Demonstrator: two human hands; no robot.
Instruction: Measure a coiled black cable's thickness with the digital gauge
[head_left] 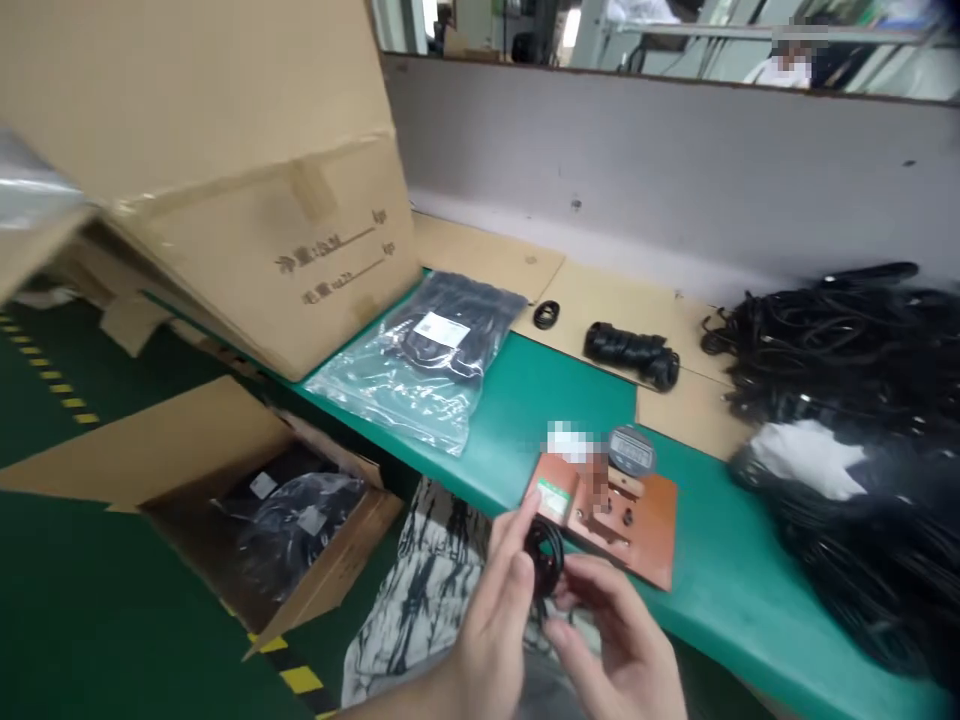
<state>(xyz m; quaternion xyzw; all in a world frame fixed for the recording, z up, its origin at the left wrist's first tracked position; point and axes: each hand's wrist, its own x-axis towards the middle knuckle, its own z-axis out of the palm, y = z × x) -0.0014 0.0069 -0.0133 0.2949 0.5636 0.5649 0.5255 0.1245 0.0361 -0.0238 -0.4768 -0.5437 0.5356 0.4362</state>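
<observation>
A small coil of black cable (553, 556) is held up in front of me, over the table's front edge. My left hand (501, 605) grips it from the left, with the thumb against the coil and the forefinger stretched along it. From the right, the curled fingers of my right hand (619, 635) hold the coil's lower right side; what lies between thumb and fingertips is partly hidden. Just behind the coil lies an orange-brown fixture (654, 535) with a round digital gauge (631, 451) and a green-and-white label (553, 498).
A clear bag of black cables (442, 335) lies on the green table (559, 390). Behind are a small black coil (546, 315) and a black wrapped roll (630, 352). Black cables (832, 350) pile up at right. Cardboard boxes (300, 270) stand left; an open box (337, 575) sits below.
</observation>
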